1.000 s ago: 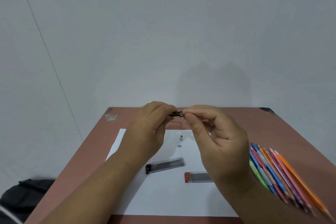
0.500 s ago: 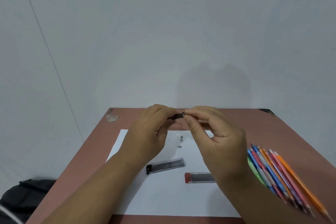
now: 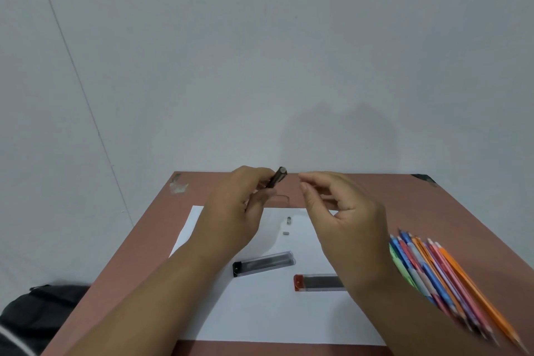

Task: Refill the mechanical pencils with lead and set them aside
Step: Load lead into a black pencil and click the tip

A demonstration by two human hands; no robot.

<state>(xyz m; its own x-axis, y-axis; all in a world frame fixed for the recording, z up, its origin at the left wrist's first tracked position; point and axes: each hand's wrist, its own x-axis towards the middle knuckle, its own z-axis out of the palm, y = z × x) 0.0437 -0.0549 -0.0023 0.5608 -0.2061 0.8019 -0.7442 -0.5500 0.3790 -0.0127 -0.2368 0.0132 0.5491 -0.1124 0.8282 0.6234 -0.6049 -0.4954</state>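
My left hand [image 3: 234,220] grips a black mechanical pencil [image 3: 276,178] above the far part of the table, its grey back end tilted up and to the right. My right hand [image 3: 344,220] hovers just right of that end, apart from it, with fingers loosely curled and nothing visible between thumb and forefinger. On the white paper [image 3: 260,315] lie a clear lead case with a black cap [image 3: 264,263] and a lead case with a red cap [image 3: 316,282], the latter partly hidden by my right wrist. Two small grey pencil parts [image 3: 288,220] rest on the paper.
A bunch of several coloured mechanical pencils [image 3: 439,277] lies on the brown table [image 3: 419,211] at the right, tips toward me. A black bag [image 3: 40,309] sits on the floor at the lower left. A grey wall stands right behind the table.
My right hand, which pinched at the pencil's back end, has let go and drawn off to the right. My left hand has tilted the pencil's end upward.
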